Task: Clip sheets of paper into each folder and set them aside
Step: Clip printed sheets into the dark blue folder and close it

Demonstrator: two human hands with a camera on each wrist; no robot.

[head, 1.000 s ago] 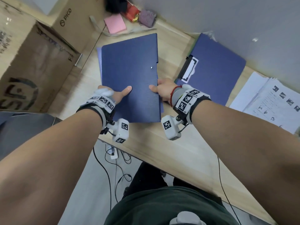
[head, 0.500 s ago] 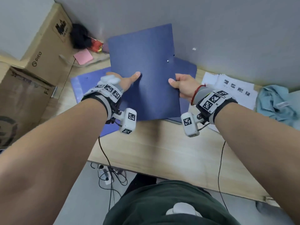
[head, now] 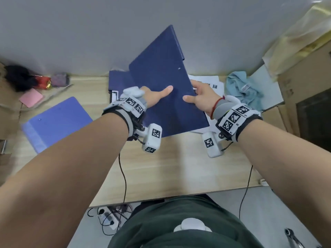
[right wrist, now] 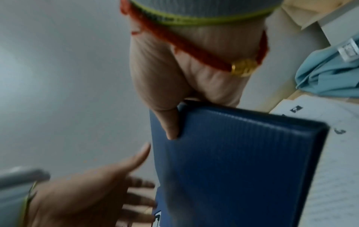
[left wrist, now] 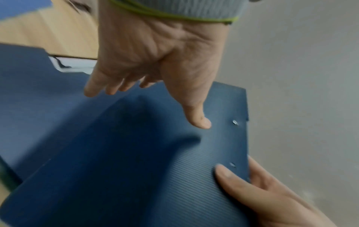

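Note:
A closed dark blue folder point(head: 161, 77) is held tilted up off the wooden table point(head: 161, 176), its far end near the grey wall. My right hand point(head: 198, 99) grips its right edge, thumb on the cover point(right wrist: 242, 153). My left hand point(head: 154, 99) is at its left edge, thumb straight over the ribbed cover point(left wrist: 136, 169) and fingers point(left wrist: 97, 89) straight and spread past that edge. A second dark blue folder point(head: 118, 79) lies open on the table behind. Printed paper sheets point(head: 213, 83) lie to the right.
A lighter blue folder point(head: 57, 120) lies at the table's left. A teal cloth point(head: 243, 88) sits right of the papers, beside a cardboard box point(head: 304, 77). A pink pad point(head: 31, 98) and small clutter sit at the back left. Cables hang off the near edge.
The dark folder has been lifted from the left of the table, carried right and tilted up over the open folder. My left hand's fingers have loosened.

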